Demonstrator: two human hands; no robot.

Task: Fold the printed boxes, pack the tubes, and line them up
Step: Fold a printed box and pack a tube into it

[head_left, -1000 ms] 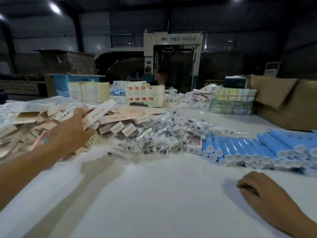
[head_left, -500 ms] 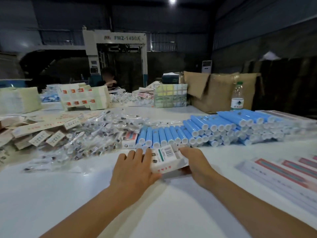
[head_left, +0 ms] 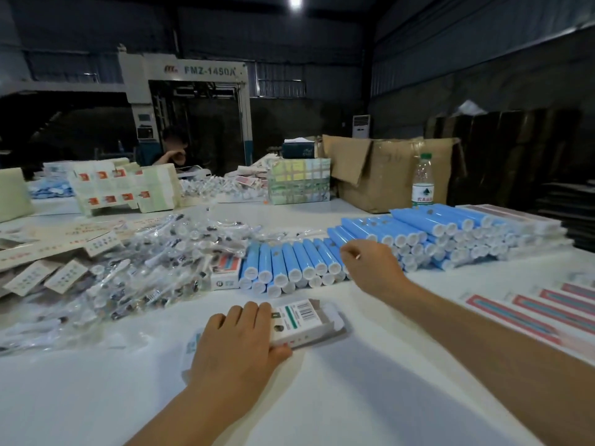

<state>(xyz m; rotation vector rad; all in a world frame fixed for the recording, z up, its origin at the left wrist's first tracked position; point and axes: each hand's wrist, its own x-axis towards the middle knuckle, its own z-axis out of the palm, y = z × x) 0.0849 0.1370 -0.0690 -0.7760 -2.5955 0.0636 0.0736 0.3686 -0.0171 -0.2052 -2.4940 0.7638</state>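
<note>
The printed box (head_left: 297, 321) lies on the white table (head_left: 322, 397) under the left hand (head_left: 238, 346), with its barcode face up. The four fingers lie straight across its near end, and the thumb presses its front edge. Its far end, beyond the fingertips, stands open with a pale flap showing. What the box holds cannot be told from here.

The right hand (head_left: 370, 263) is up at the row of blue tubes (head_left: 289, 267), well beyond the left fingertips. Its fingers are curled down among the tube caps. Whether they already pinch one tube is hidden by the back of the hand.

The step in hand looks like fetching a tube for the open box. To do it well, the left hand should keep the box pinned flat and its mouth square. The right should lift a single tube cleanly from the front rank, so that the neighbours do not roll. The tube should then go in along the length of the box, so the flap does not crumple.

To the left of both hands sprawls a heap of clear wrapped applicators (head_left: 138, 278), and a small box (head_left: 225, 272) stands against the tubes. Farther left lie flat box blanks (head_left: 42, 249). To the right of the right wrist lie printed boxes in a row (head_left: 528, 313). Beyond the tubes an open brown carton (head_left: 386, 175) shows nothing of its inside. A water bottle (head_left: 422, 181) stands beside it.
</note>
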